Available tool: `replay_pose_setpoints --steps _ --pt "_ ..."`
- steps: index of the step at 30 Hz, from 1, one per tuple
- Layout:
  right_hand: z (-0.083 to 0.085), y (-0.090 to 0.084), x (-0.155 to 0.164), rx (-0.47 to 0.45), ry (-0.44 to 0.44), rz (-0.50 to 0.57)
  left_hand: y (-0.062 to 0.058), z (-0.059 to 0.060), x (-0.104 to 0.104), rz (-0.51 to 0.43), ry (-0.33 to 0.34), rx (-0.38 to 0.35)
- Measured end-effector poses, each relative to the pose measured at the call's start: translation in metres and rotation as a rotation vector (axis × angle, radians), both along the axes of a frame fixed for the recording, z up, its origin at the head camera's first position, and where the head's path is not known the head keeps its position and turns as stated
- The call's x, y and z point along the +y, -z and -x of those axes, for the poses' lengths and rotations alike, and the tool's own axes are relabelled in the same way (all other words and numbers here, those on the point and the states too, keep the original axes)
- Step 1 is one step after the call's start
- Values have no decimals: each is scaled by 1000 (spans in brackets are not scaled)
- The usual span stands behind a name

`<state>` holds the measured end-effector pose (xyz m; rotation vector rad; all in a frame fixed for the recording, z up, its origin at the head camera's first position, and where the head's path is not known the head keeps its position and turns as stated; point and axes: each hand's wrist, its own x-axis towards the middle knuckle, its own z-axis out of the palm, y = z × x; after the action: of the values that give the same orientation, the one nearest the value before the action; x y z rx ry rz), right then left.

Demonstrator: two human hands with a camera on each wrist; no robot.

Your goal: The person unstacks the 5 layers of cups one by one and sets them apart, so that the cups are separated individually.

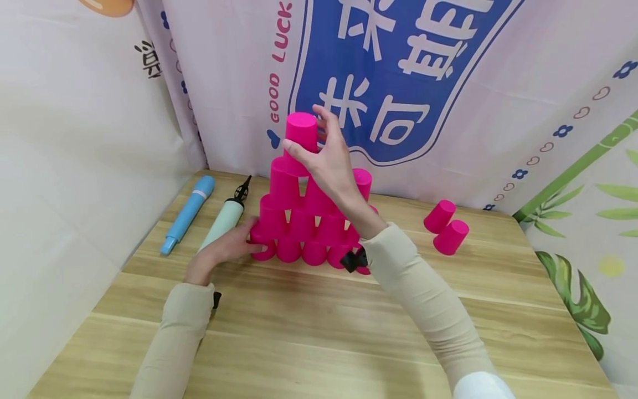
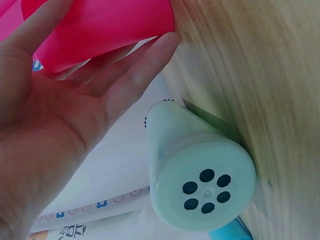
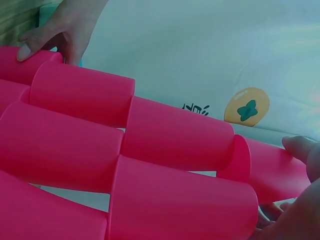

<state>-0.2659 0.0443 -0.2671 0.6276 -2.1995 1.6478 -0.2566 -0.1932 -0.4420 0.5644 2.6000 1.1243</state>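
Pink cups stand upside down in a tiered stack [image 1: 289,248]. At its peak my right hand [image 1: 333,160] grips a pink cup [image 1: 301,128], thumb on the near side and fingers on the far side. More pink shows just below this cup's rim; whether the two are nested I cannot tell. My left hand [image 1: 230,245] holds the lower left corner, its thumb in front of a bottom-row cup [image 2: 110,35] and its fingers behind. The right wrist view shows the tiers sideways, with the right hand [image 3: 300,185] on the top cup [image 3: 277,170].
Two loose pink cups [image 1: 451,237] stand to the right on the wooden table [image 1: 299,332]. Left of the stack lie a pale green hand pump [image 1: 222,221], close by my left hand, and a blue pump [image 1: 188,213]. A printed cloth [image 1: 234,88] hangs behind.
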Motion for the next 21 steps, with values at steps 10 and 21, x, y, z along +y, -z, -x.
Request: replay_pose_setpoints --steps 10,21 --pt "-3 4 0 59 -42 42 0 -1 -1 -2 4 -6" --pt "-33 -22 8 120 -5 116 1 1 -1 2 9 1"
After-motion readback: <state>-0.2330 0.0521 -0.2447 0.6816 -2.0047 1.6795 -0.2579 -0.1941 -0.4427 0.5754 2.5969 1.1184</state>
